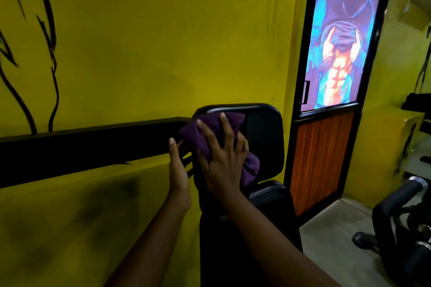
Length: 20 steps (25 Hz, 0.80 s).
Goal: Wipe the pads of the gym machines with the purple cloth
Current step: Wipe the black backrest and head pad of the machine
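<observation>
Purple cloth (202, 138) looks soft and light, so the spread right hand (224, 161) palms its bunched middle onto the pad (263, 137), left hand (178, 170) flat-fingered at the pad's edge.

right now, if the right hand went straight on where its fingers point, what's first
Likely the back pad, near its top edge: the right hand presses the purple cloth on it; depth unclear.

I see the purple cloth (205, 140) bunched into thick folds under my right hand (221, 163), pressed against the upper left part of the black back pad (263, 140). One lump of the cloth bulges out lower down, near the pad's middle. The back pad stands upright, glossy and round-cornered. Just below it lies the black seat pad (272, 193).
</observation>
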Motion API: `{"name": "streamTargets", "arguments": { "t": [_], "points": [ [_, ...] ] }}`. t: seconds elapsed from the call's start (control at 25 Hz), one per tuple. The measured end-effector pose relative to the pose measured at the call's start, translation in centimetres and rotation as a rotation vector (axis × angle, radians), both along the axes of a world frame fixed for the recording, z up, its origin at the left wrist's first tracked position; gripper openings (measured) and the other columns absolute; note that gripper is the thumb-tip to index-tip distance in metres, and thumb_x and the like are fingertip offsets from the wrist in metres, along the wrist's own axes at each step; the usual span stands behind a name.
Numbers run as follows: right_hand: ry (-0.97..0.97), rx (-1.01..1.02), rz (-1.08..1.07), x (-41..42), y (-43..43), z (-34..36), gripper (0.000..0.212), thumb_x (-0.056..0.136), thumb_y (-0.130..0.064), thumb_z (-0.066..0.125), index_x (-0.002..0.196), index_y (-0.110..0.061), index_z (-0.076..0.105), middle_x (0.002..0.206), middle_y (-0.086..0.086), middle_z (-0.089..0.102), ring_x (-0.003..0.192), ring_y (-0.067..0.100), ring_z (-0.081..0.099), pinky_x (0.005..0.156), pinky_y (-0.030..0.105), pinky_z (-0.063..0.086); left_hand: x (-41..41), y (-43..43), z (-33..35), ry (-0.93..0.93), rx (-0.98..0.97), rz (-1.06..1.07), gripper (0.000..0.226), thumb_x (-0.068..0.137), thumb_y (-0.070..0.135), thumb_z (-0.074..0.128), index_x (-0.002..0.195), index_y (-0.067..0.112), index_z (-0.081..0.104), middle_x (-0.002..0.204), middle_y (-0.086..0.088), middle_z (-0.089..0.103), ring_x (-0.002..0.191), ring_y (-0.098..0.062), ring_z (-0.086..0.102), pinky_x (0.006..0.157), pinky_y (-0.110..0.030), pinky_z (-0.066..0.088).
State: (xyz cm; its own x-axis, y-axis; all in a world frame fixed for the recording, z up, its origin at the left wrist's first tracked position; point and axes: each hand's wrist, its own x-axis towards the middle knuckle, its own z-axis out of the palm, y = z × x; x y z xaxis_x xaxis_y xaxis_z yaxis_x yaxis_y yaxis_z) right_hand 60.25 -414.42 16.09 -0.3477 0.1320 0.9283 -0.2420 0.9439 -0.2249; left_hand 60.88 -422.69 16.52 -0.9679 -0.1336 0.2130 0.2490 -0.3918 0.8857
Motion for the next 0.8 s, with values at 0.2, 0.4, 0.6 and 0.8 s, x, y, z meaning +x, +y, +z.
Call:
{"name": "streamTargets", "arguments": {
  "t": [0.2,0.4,0.6,0.8],
  "points": [
    [-0.074,-0.261,0.019,-2.8,3.7,5.2,0.059,0.084,-0.056,0.027,0.135,-0.033,0.045,0.146,0.003,0.038,0.132,0.037,0.030,0.105,0.053,0.023,-1.0,3.7,0.8,0.015,-0.306,0.286,0.065,0.084,0.067,0.039,0.130,0.022,0.049,0.106,0.001,0.059,0.105,-0.026,0.059,0.083,-0.036,0.048],
    [-0.104,-0.483,-0.100,-3.7,9.9,4.1,0.060,0.085,-0.059,0.029,0.137,-0.032,0.042,0.149,0.002,0.034,0.131,0.036,0.030,0.103,0.048,0.025,-0.7,4.6,0.5,0.035,-0.468,0.576,0.079,0.073,0.071,0.027,0.126,0.017,0.052,0.108,-0.011,0.066,0.098,-0.033,0.061,0.070,-0.031,0.038],
    [-0.308,-0.714,-0.175,-1.6,11.5,0.4,0.051,0.097,-0.037,0.040,0.145,-0.029,0.026,0.144,0.015,0.034,0.124,0.038,0.037,0.099,0.048,0.032,-0.4,4.7,0.8,-0.012,-0.543,0.569,0.067,0.085,0.063,0.041,0.131,0.014,0.048,0.116,-0.013,0.064,0.104,-0.036,0.060,0.071,-0.030,0.036],
    [-0.491,-0.535,-0.015,3.8,12.8,-2.5,0.052,0.096,-0.025,0.043,0.145,-0.029,0.026,0.139,0.018,0.037,0.120,0.038,0.041,0.100,0.048,0.037,1.7,2.4,-1.3,0.015,-0.444,0.168,0.048,0.091,0.041,0.051,0.127,0.009,0.050,0.124,-0.011,0.060,0.114,-0.028,0.057,0.081,-0.027,0.042]
  ]
}}
